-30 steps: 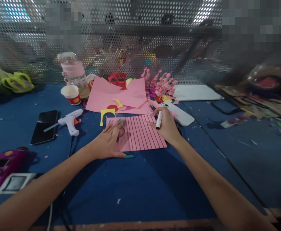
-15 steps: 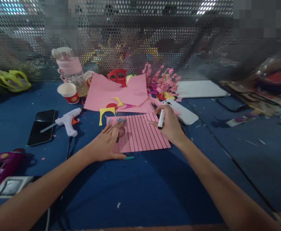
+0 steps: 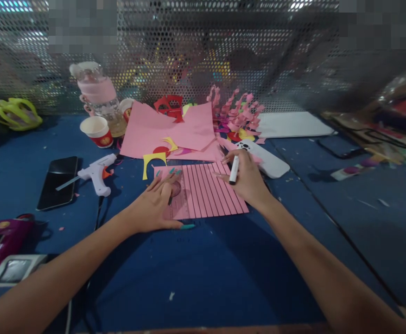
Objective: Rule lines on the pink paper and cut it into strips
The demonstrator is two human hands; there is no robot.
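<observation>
Right hand [image 3: 246, 181] has its grip closed around a white marker [image 3: 234, 169], tip down at the far right edge of the pink ruled sheet [image 3: 203, 190]. Left hand [image 3: 156, 204] lies flat with fingers spread, holding nothing, pressing a clear ruler [image 3: 175, 195] onto the sheet's left part. Dark parallel lines already cover the sheet from beside the ruler to its right edge; the strip under the left hand looks unruled. That sheet rests mid-surface on the blue surface [image 3: 203, 278]. Farther back lie plain pink paper [image 3: 168, 130], curled pink strips [image 3: 239, 113], a glue gun [image 3: 95, 172], a black phone [image 3: 57, 182], a paper cup [image 3: 97, 131] and a bottle [image 3: 98, 97]. Perforated metal screen [image 3: 196, 51] closes the back.
</observation>
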